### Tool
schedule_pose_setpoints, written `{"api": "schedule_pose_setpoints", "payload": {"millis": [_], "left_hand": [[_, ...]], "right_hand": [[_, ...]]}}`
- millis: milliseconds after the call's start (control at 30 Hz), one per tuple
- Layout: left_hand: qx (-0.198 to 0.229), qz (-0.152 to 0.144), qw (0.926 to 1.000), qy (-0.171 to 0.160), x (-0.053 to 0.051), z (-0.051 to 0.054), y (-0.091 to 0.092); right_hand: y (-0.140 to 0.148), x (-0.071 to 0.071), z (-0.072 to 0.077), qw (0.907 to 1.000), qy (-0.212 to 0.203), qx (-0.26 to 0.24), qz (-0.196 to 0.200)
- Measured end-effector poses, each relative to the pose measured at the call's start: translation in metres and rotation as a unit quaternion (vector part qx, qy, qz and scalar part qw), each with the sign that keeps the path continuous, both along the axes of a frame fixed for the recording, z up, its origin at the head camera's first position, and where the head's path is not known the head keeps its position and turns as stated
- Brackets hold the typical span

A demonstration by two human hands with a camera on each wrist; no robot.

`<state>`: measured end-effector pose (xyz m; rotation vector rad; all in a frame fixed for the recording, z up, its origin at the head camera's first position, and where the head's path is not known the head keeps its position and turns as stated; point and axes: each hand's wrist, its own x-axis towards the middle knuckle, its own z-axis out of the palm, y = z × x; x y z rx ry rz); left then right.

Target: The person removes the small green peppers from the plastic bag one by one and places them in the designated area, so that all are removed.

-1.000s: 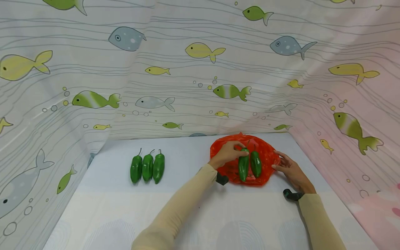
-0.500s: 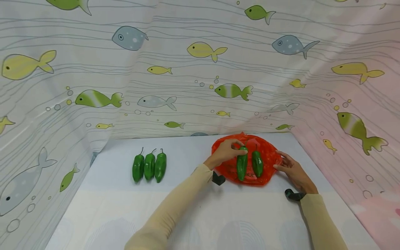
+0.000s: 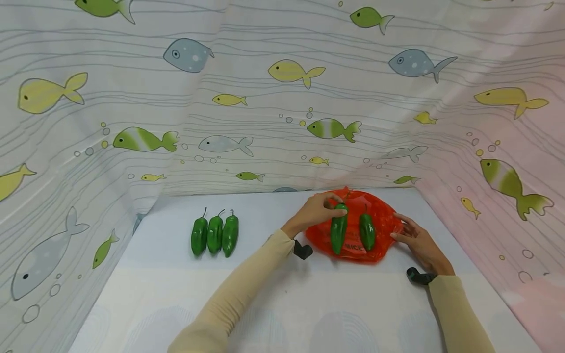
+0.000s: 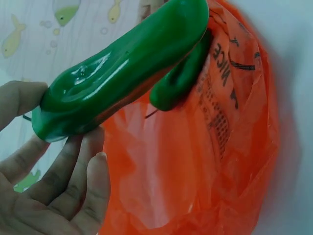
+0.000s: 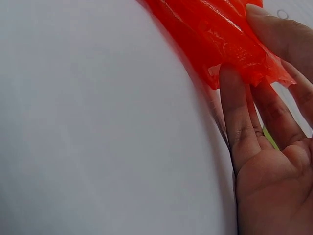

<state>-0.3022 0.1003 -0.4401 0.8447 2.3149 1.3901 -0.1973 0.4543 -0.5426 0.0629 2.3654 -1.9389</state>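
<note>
My left hand [image 3: 315, 211] pinches a green pepper [image 3: 338, 233] by its stem end and holds it up over a red plastic bag [image 3: 383, 208]. In the left wrist view this pepper [image 4: 124, 66] is glossy and slants across the top, thumb on one side and fingers on the other. A second green pepper [image 3: 367, 233] lies on the bag, to the right of the held one. At the bag's right edge, my right hand [image 3: 420, 246] holds the crumpled plastic between thumb and fingers. The right wrist view shows the gathered red film [image 5: 230, 44] there.
Three green peppers [image 3: 215, 235] lie side by side on the left of the white table [image 3: 282, 294], stems pointing away. A fish-patterned curtain [image 3: 265, 113] closes off the back and both sides.
My left hand has drawn the pepper leftward, away from the second pepper, and black print on the bag now shows between them. The right hand stays at the bag's edge. The head view has shifted slightly.
</note>
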Motion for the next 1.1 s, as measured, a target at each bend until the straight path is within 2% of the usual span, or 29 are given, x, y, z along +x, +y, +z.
{"api": "schedule_pose_setpoints", "payload": {"millis": [133,400,800,1100], "left_hand": [[-0.002,-0.005,1.0000,0.004,0.000,0.004,-0.006],[0.015,0.005,0.9998,0.016,-0.003,0.004,-0.023],[0.036,0.019,0.9991,0.005,-0.010,0.009,-0.057],[0.050,0.023,0.9985,0.006,-0.010,0.009,-0.078]], "right_hand": [[0.000,-0.001,0.001,1.0000,0.000,-0.002,-0.003],[0.000,-0.001,0.003,1.0000,-0.004,-0.006,-0.005],[-0.001,-0.001,0.002,0.9999,-0.003,-0.011,-0.003],[0.000,-0.001,-0.002,0.9999,0.000,-0.014,-0.005]]}}
